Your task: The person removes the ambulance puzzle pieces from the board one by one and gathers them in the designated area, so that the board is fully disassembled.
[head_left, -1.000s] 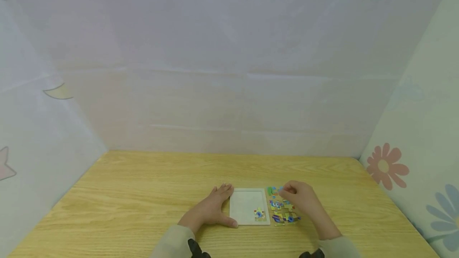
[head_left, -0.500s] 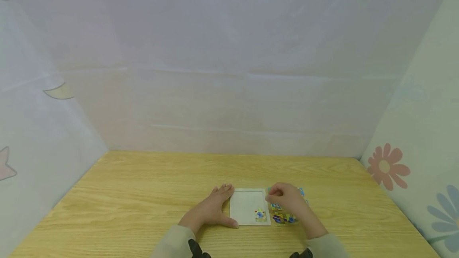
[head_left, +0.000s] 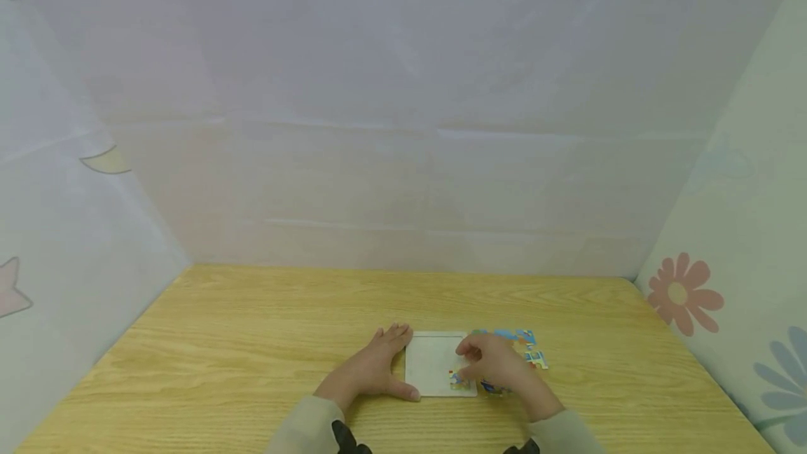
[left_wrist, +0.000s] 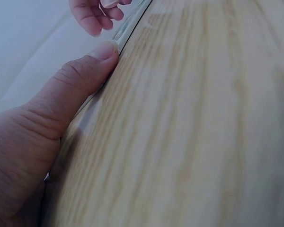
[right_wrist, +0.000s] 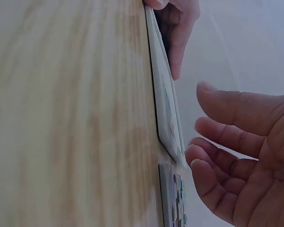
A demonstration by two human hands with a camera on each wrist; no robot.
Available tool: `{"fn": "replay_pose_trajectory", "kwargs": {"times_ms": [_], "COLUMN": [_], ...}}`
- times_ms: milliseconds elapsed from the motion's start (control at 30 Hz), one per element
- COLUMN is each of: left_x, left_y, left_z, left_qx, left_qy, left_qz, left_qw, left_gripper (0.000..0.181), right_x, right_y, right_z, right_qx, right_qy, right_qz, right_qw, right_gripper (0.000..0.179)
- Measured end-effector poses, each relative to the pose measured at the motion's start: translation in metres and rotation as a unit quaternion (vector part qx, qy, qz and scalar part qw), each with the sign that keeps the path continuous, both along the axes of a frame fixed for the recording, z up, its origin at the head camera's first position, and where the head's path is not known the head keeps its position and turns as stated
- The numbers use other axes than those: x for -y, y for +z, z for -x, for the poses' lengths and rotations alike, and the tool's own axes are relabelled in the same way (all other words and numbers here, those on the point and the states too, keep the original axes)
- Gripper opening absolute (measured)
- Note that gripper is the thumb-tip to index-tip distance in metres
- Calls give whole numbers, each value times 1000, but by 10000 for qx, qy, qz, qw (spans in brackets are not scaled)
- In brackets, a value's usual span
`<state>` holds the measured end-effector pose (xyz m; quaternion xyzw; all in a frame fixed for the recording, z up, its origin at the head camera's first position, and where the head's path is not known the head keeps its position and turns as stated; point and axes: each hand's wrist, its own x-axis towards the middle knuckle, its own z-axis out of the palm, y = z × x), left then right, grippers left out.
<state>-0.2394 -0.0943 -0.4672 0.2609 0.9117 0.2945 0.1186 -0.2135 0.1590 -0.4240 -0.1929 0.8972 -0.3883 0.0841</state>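
My left hand [head_left: 373, 364] rests spread at the left side of a shallow white puzzle tray [head_left: 431, 366], its thumb [left_wrist: 92, 66] along the near edge. One colourful jigsaw piece [head_left: 458, 381] lies in the tray's lower right corner. Over the tray's right side hovers my right hand [head_left: 494, 359], partly covering that piece in the head view. In the right wrist view, the thumb [right_wrist: 236, 106] and loosely curled fingers of that hand stand apart, with nothing between them.
Several more jigsaw pieces [head_left: 525, 337] lie right of the tray on the wooden table [head_left: 284, 328], some hidden under the right hand and forearm. Pale fabric walls [head_left: 403, 160] stand behind the table and at both sides.
My right hand has moved left and slightly nearer, from over the loose pieces to over the tray's right side. Its thumb and fingertips have parted. The left hand stays in place.
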Motion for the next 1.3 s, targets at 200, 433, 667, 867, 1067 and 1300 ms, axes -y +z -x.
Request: {"fn": "replay_pose_trajectory", "kwargs": {"times_ms": [200, 433, 667, 867, 1067, 1300], "left_x": [0, 0, 0, 0, 1, 1], "left_y": [0, 0, 2, 1, 0, 0], "left_z": [1, 1, 0, 0, 2, 1], "left_qx": [17, 32, 29, -22, -97, -41], "left_qy": [23, -6, -12, -34, -33, -51], "left_qz": [22, 9, -22, 14, 31, -17], "left_qw": [10000, 10000, 10000, 10000, 9999, 10000], "left_gripper": [113, 113, 113, 113, 113, 113], "right_x": [3, 8, 12, 15, 17, 18], "right_y": [-2, -3, -2, 1, 1, 0], "right_z": [-1, 1, -1, -3, -3, 2], "right_qx": [159, 152, 155, 106, 147, 272], "right_qy": [86, 213, 275, 230, 189, 192], "right_qz": [-63, -379, -578, -687, -734, -832], "right_qw": [9998, 9989, 9978, 9973, 9970, 9960], "right_gripper": [39, 33, 31, 28, 24, 26]}}
